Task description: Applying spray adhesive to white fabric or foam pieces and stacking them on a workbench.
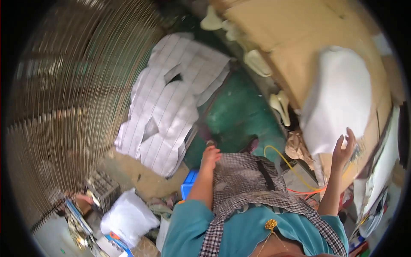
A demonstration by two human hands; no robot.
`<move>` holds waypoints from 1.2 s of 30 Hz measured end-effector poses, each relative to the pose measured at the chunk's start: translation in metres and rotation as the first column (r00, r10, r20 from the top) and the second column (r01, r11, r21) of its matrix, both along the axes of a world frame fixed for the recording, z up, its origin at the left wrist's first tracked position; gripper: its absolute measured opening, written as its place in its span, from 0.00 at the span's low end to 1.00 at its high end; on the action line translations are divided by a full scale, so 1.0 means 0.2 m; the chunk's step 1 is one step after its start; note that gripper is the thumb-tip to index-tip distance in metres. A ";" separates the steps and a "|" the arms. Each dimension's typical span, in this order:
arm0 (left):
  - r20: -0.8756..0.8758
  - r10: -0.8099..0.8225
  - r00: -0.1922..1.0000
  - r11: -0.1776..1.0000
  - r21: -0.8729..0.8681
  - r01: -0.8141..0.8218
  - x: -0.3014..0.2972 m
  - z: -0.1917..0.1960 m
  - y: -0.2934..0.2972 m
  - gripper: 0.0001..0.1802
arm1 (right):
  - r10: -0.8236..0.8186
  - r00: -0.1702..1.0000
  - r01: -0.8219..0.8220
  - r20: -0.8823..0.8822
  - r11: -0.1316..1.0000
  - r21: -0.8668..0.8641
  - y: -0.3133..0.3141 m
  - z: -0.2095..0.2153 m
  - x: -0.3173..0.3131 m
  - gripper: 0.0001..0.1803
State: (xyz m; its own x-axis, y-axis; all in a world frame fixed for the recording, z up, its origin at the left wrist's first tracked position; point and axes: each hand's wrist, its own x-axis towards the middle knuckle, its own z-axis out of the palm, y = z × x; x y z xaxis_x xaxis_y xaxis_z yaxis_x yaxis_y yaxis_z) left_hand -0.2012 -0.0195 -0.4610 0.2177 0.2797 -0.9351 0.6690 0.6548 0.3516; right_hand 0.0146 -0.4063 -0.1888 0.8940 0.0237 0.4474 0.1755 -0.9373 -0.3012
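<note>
- Clock directions take the centre of the view as the dial's middle, unless we name a hand.
- We see a smooth white oblong bundle (338, 94) between two and three o'clock. From the right hand (343, 147) it lies mostly toward twelve; from the left hand (210, 157) it lies well apart, toward two.
- The right hand is raised between three and four o'clock, fingers spread and upward, overlapping the bundle's lower edge in our view. We cannot tell whether they touch.
- The left hand is at six o'clock, beside the apron, fingers loosely bent. We cannot tell whether they close on anything.
- Under the bundle we see broad tan cardboard (295, 43), flat and creased.
- Toward eleven from the left hand lies a white panel (171, 103) with thin dark lines, wavy edges and diamond-shaped openings.
- We find glossy cream curved pieces (280, 109) around one o'clock, beside a scuffed green floor (239, 111).
- The apron (246, 177) is dark-and-pale checked cloth over a teal top (188, 227).
- A thin yellow hose (284, 159) curves at four o'clock.
- Toward seven sit a hard blue container (188, 184) and a puffy white bag (128, 214).
- Slender strands (98, 107) hang in close rows from nine to eleven.
</note>
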 end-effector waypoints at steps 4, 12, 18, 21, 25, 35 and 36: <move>0.220 -0.087 0.972 0.996 0.041 0.080 0.17 0.15 0.21 0.21 | -0.392 0.919 0.368 -0.032 0.886 -0.284 -0.83 -0.31 -0.18 0.24; 0.125 -0.987 0.101 0.134 0.987 0.087 1.10 1.16 -0.77 0.20 | -0.485 0.815 0.511 -0.318 0.859 0.000 -0.95 -0.15 -0.20 0.35; -0.476 -0.820 -0.316 -0.437 0.879 -0.189 1.26 1.14 -1.43 0.30 | -0.390 0.823 0.568 -0.413 0.577 0.587 -1.06 -0.02 -0.37 0.34; -0.503 -0.807 -0.309 -0.454 0.863 -0.221 1.34 1.10 -1.47 0.30 | -0.226 0.935 0.353 -0.272 0.604 0.714 -0.83 0.35 -0.63 0.29; -0.483 -0.815 -0.321 -0.452 0.876 -0.170 1.42 1.13 -1.55 0.30 | -0.101 0.887 0.453 -0.450 0.377 0.808 -0.53 0.81 -0.95 0.29; -0.126 -0.992 -0.024 -0.124 0.990 -0.072 1.38 1.07 -0.88 0.27 | -0.068 0.971 0.236 -0.228 0.386 0.892 -0.25 1.03 -1.15 0.30; -0.156 -0.988 0.019 -0.156 0.988 -0.018 1.35 1.04 -0.76 0.27 | -0.183 0.954 0.291 -0.237 0.376 0.880 -0.25 1.03 -1.17 0.30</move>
State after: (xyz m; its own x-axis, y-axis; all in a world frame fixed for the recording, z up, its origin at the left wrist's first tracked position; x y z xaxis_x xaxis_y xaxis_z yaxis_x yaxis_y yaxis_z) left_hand 0.0679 -0.1712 -0.2535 0.9341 -0.2433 0.2614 -0.3500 -0.7686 0.5355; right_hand -0.2190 -0.4570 0.0177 0.8278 -0.5610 -0.0070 -0.0834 -0.1108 -0.9903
